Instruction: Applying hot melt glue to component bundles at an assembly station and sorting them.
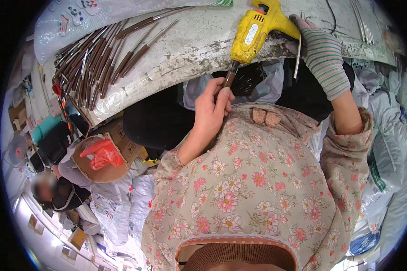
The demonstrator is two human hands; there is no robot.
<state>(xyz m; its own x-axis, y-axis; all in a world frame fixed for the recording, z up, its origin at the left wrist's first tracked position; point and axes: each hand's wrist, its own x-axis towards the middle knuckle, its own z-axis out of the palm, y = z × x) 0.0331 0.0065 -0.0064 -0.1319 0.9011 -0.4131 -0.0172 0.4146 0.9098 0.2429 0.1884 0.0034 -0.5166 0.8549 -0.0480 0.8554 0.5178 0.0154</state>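
A yellow glue gun (253, 34) lies at the table's near edge, its nozzle pointing toward me. My bare left hand (215, 101) pinches a brown handle (231, 77) whose far end meets the nozzle. In a striped knit glove, my right hand (319, 54) is closed around a thin silver rod (298, 56), beside the gun's grip. The rod's lower end sticks out below the table edge; my fingertips are partly hidden there. On the left of the table lies a pile of brown-handled metal rods (95, 63).
The worn white table (190, 40) curves across the top. Several thin metal rods (362, 22) lie at its far right. Under the edge sits an open white bag (271, 81) with dark pieces inside. A cardboard box (117, 140) holds a red plastic bag (103, 153). Another person (68, 192) sits at lower left.
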